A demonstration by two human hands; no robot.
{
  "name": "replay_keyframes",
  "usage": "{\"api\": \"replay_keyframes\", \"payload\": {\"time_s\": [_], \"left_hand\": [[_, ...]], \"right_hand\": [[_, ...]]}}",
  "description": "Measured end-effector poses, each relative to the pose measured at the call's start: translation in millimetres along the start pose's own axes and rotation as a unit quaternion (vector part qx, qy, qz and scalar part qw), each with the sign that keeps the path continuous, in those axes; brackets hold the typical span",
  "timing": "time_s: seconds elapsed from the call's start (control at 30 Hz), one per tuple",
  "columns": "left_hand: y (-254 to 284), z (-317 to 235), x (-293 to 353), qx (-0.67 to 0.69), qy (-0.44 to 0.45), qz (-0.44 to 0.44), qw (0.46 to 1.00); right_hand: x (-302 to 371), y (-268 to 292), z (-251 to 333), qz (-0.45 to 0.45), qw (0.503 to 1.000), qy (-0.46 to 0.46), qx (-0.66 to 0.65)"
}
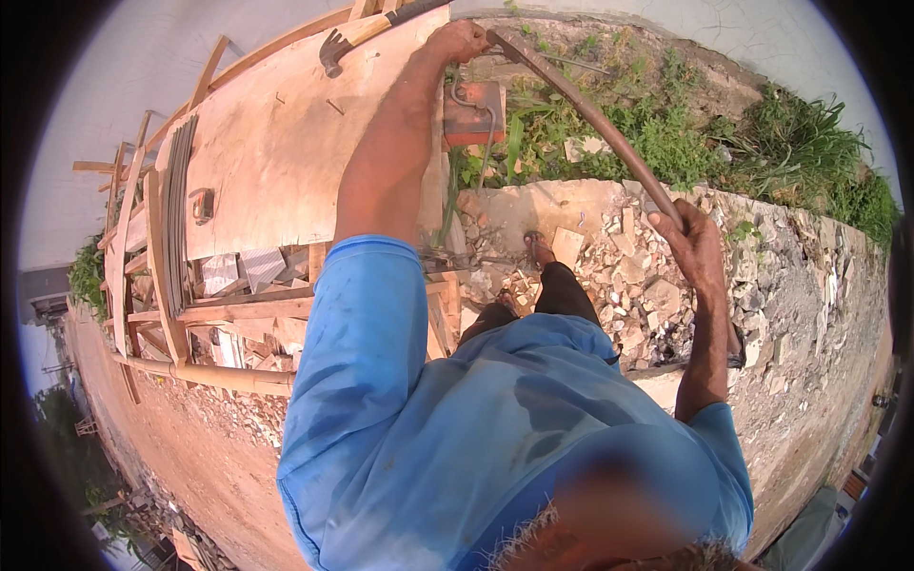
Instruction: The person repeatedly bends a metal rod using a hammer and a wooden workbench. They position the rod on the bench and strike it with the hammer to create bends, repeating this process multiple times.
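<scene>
My right hand (pixel 692 246) is closed round the lower part of a long, rusty brown metal bar (pixel 595 116), which slants up and to the left. The bar's far end lies right beside my left hand (pixel 462 43), a fist at the edge of the plywood board. A thin metal rod (pixel 581 65) runs out from that fist, passing the bar's end; the grip itself is partly hidden. Below my left hand is a reddish block (pixel 473 114) with a bent thin rod (pixel 492 128) against it. A claw hammer (pixel 357 40) lies on the board, left of my left hand.
The plywood board (pixel 276 143) has nails standing in it and a small metal piece (pixel 202 205) on it. Wooden strips (pixel 162 266) frame its left side. Broken rubble (pixel 628 276) surrounds my feet. Green weeds (pixel 657 133) grow along a pale wall (pixel 790 48).
</scene>
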State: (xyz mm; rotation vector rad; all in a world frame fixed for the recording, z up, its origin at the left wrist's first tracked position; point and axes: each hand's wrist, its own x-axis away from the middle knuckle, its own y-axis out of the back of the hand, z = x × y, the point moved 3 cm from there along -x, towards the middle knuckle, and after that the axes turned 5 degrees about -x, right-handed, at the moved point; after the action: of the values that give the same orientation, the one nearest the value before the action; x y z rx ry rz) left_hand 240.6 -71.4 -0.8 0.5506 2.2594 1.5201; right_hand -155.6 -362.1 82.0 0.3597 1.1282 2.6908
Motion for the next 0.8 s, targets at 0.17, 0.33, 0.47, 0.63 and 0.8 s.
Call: {"api": "replay_keyframes", "payload": {"time_s": [0.17, 0.33, 0.47, 0.63, 0.8], "left_hand": [[16.0, 3.9, 0.8, 0.095, -0.033, 0.113, 0.989], [19.5, -5.2, 12.7, 0.096, -0.014, 0.092, 0.991], [25.8, -7.7, 11.4, 0.084, -0.003, 0.104, 0.991], [24.7, -7.3, 16.1, 0.096, 0.047, 0.119, 0.987], [41.9, -8.7, 29.4, 0.196, 0.114, 0.093, 0.97]], "right_hand": [[-91.2, -10.4, 18.5, -0.067, 0.993, 0.068, -0.065], [-202.5, -2.8, 74.8, -0.051, 0.988, 0.137, 0.05], [-285.4, -39.7, 100.7, 0.112, 0.979, 0.168, 0.017], [-325.8, -90.2, 89.1, 0.33, 0.933, 0.12, -0.08], [-336.0, -104.0, 111.2, 0.458, 0.872, 0.108, -0.132]]}}
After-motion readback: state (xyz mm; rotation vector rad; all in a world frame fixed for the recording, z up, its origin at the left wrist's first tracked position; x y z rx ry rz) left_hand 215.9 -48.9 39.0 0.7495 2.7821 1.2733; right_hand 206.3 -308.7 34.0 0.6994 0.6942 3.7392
